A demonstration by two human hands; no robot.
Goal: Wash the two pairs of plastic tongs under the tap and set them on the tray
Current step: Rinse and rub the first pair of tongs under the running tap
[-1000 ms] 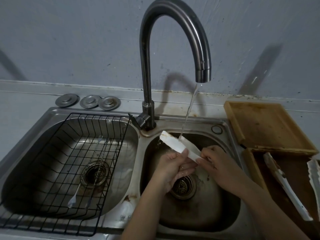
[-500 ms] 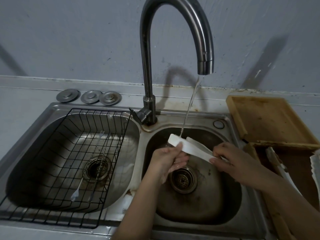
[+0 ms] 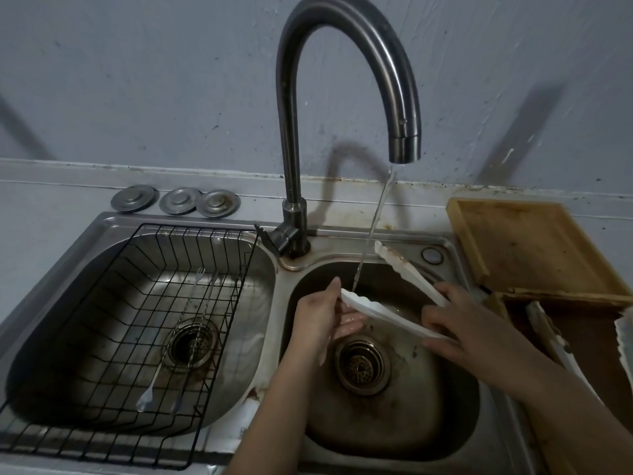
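A pair of white plastic tongs [image 3: 376, 310] is held over the right sink basin [image 3: 404, 426], its two arms spread wide apart. My right hand [image 3: 469, 330] grips its hinge end. My left hand [image 3: 325, 313] touches the tip of the lower arm, fingers against it, under the thin stream from the tap [image 3: 404, 145]. The upper arm [image 3: 400, 265] points up toward the sink's back rim. A second pair of white tongs [image 3: 548, 334] lies on the dark wooden tray [image 3: 596, 341] at the right, partly hidden by my right forearm.
A lighter wooden tray [image 3: 527, 248] stands behind the dark one. The left basin holds a black wire rack [image 3: 113, 337] with two long metal spoons [image 3: 171, 354]. Three metal sink plugs [image 3: 174, 200] lie on the back ledge. A white object [image 3: 625, 341] shows at the right edge.
The tongs have opened wide, the upper arm swinging up and back. My left hand slid to the tip of the lower arm under the water. The view shifted slightly.
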